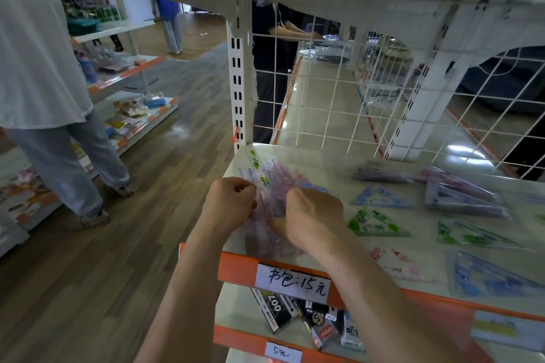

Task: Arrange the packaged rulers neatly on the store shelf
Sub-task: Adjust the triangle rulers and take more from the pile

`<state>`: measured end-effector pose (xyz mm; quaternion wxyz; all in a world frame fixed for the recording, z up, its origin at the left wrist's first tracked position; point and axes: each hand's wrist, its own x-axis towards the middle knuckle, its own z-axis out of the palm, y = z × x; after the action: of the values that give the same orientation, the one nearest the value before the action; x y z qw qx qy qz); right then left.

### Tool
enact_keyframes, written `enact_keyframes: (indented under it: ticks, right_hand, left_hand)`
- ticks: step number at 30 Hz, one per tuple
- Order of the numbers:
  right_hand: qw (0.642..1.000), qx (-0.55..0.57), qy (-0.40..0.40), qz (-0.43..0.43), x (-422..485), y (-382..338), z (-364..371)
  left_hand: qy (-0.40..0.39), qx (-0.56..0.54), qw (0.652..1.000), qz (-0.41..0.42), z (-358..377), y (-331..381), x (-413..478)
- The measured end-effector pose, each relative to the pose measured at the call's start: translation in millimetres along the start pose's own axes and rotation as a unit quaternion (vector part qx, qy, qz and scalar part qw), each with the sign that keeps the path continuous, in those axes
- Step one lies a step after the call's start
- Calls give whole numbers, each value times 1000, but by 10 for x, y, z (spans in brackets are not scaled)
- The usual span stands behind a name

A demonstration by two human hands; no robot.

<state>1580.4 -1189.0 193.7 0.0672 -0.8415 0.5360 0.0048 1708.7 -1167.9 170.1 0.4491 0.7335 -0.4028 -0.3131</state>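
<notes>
A stack of clear-wrapped purple rulers [272,186] lies at the left end of the cream shelf [324,165]. My left hand [228,200] grips the stack's left edge and my right hand [314,215] grips its right side, fingers curled into the plastic. More packaged rulers and set squares lie scattered to the right: a blue triangle [380,197], a green triangle [374,222], a pink one [398,264], a green pack [469,234], a blue pack [492,277] and purple packs [463,194] at the back.
A white wire grid [339,88] backs the shelf. An orange front lip carries a handwritten price label [292,278]. The shelf below holds black boxed items [298,315]. A person in a pale shirt [44,68] stands on the wooden aisle floor at left.
</notes>
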Motion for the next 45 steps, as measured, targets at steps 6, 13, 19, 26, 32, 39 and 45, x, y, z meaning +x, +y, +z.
enact_keyframes:
  ticks: [6,13,19,26,32,39,45]
  right_hand:
    - [999,20,46,8,51,36,35]
    - [967,243,72,-19,63,126,1]
    - [916,398,28,-46,36,48,11]
    - [994,111,-2,-13,-20,-97,34]
    - [999,23,-38,11,41,-136,33]
    - [1000,5,-4,8,84,-163,77]
    - [998,50,41,-21,42,-235,118]
  left_hand:
    - [7,-10,1000,-1,-34,-20,5]
    - [-47,-162,985,-41,-26,42,-7]
    - [-30,-294,954,-58,-16,51,-6]
    - [65,-217,973,-39,-57,-52,41]
    - [86,-55,995,-14,-55,-142,108]
    - [85,7,996,8,-50,-113,126]
    - [80,18,997,1,-43,-127,101]
